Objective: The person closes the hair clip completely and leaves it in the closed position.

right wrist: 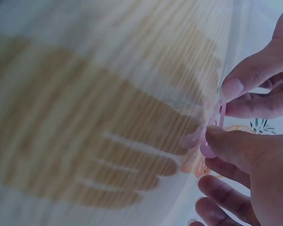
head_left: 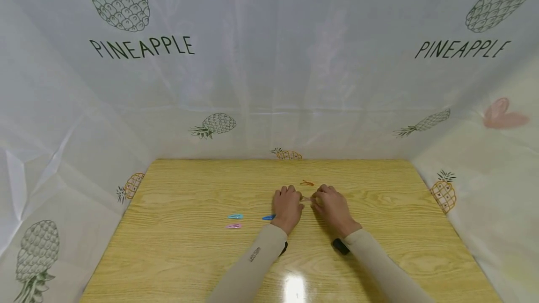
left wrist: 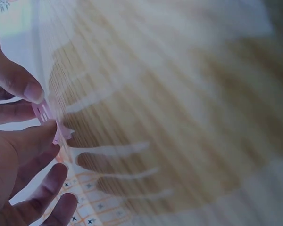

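Observation:
Between my two hands is a pink hair clip (left wrist: 44,114), a snap type with a slotted middle. My left hand (head_left: 288,207) pinches one end of it between thumb and fingers. My right hand (head_left: 332,207) pinches the other end the same way, as the right wrist view shows with the hair clip (right wrist: 208,143) just above the table. From above, only a thin piece of it shows between the fingertips. Close to my left hand lies a dark blue hair clip (head_left: 268,217), partly hidden by that hand. Beyond both hands lies an orange hair clip (head_left: 307,183).
Left of my hands, a light blue hair clip (head_left: 236,216) and another pink hair clip (head_left: 234,226) lie on the wooden table (head_left: 185,256). White sheeting (head_left: 269,83) printed with pineapples encloses the table at the back and sides. A black device (head_left: 340,247) sits at my right wrist.

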{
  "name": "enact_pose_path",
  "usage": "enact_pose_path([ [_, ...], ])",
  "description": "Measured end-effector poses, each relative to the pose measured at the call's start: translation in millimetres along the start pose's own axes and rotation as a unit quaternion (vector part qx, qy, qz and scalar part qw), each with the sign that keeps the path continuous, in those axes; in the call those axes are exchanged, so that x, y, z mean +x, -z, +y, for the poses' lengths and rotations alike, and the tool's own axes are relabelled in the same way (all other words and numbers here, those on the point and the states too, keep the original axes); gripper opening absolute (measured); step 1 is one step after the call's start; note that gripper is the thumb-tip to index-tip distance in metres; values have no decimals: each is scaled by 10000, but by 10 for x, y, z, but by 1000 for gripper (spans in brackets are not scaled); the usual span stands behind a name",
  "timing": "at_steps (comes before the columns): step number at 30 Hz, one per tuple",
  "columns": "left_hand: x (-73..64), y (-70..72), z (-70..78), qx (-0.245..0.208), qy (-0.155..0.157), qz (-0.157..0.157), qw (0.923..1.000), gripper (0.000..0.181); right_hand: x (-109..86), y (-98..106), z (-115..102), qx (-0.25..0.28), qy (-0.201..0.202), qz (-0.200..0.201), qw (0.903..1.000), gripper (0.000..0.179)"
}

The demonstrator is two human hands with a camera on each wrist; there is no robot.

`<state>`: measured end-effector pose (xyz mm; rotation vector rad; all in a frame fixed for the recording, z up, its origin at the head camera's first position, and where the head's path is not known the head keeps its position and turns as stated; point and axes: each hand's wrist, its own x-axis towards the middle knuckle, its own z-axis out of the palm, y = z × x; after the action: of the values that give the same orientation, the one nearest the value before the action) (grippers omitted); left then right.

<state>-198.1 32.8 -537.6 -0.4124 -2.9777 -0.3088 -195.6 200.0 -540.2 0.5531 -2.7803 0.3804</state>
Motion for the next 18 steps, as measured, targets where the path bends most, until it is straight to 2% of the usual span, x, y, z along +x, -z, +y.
enact_pose_path([
  [4, 30, -33, 24, 1, -5, 121, 9999, 15, 22, -1, -21, 46, -21, 45, 10000, 10],
  [7, 48, -44, 45, -73, -29, 196, 9998, 5, 36, -3, -38, 32, -1, 68, 10000, 9],
  [12, 62, -39, 74, -258, -72, 242, 9993, 26, 49, -25, -54, -9, -9, 42, 10000, 12],
  [18, 54, -27, 84, -206, -111, 233, 9995, 18, 43, -10, -71, -22, -98, -9, 9999, 11],
])
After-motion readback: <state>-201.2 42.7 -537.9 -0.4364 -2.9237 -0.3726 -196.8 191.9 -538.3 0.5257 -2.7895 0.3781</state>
